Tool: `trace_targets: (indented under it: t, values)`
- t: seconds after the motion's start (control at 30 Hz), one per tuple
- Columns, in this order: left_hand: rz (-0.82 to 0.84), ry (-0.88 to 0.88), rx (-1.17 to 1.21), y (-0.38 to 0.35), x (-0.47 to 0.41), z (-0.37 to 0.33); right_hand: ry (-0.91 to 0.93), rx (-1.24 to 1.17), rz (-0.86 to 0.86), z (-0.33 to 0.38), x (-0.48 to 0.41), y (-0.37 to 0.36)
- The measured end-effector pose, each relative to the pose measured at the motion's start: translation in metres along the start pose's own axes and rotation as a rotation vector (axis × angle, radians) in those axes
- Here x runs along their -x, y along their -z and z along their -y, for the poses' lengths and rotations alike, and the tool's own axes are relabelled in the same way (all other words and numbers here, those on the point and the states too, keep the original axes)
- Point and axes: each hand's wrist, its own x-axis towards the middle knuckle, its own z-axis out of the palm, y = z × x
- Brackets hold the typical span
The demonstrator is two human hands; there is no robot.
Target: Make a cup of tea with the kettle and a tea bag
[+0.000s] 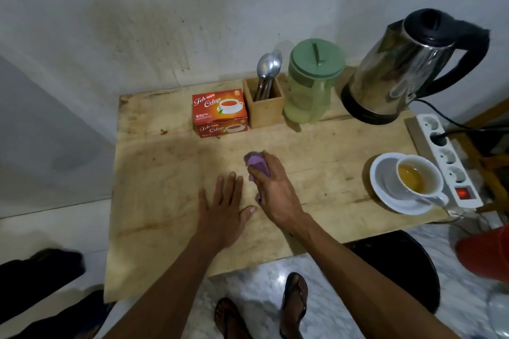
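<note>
Right hand clamped round crumpled purple cloth, cloth mostly hidden in the grip. Left hand flat, spread on pale wooden table. White ceramic cup of tea on white saucer, right edge; handle points near-right

Left hand flat, fingers straight, right hand just beside, curled round purple cloth

Purple cloth mostly hidden in right hand, spoon handles inside holder, red object cut by edge
</note>
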Motion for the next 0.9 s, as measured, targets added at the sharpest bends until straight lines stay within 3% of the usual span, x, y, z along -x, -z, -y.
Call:
trace_targets:
  t: [0.03, 0.1, 0.2, 0.4, 0.5, 0.73, 0.8, 0.9]
  values:
    - [0.013, -0.001, 0.0, 0.002, -0.001, -0.001, -0.03, -0.051, 0.0, -0.003, 0.009, 0.006]
    - [0.018, -0.006, 0.0, 0.0, -0.002, 0.0, -0.143, -0.125, -0.155, -0.007, 0.017, 0.028]
    - [-0.003, -0.002, -0.004, -0.008, -0.002, 0.002, -0.274, 0.025, -0.347, -0.041, 0.004, 0.073]
    - [0.034, -0.016, 0.035, -0.004, -0.001, 0.003, -0.583, 0.173, -0.321, -0.135, -0.042, 0.085]
    - [0.021, -0.007, 0.062, -0.001, 0.001, 0.001, -0.511, 0.161, -0.253, -0.12, -0.038, 0.071]
    - [0.031, -0.01, 0.078, -0.001, 0.003, 0.0, -0.01, -0.112, 0.007, -0.023, 0.059, 0.031]
    - [0.037, -0.012, 0.081, -0.001, 0.002, 0.001, -0.039, -0.106, 0.04, -0.026, 0.071, 0.035]
    - [0.042, -0.008, 0.061, 0.0, -0.001, 0.003, -0.27, -0.044, -0.167, -0.054, 0.058, 0.061]
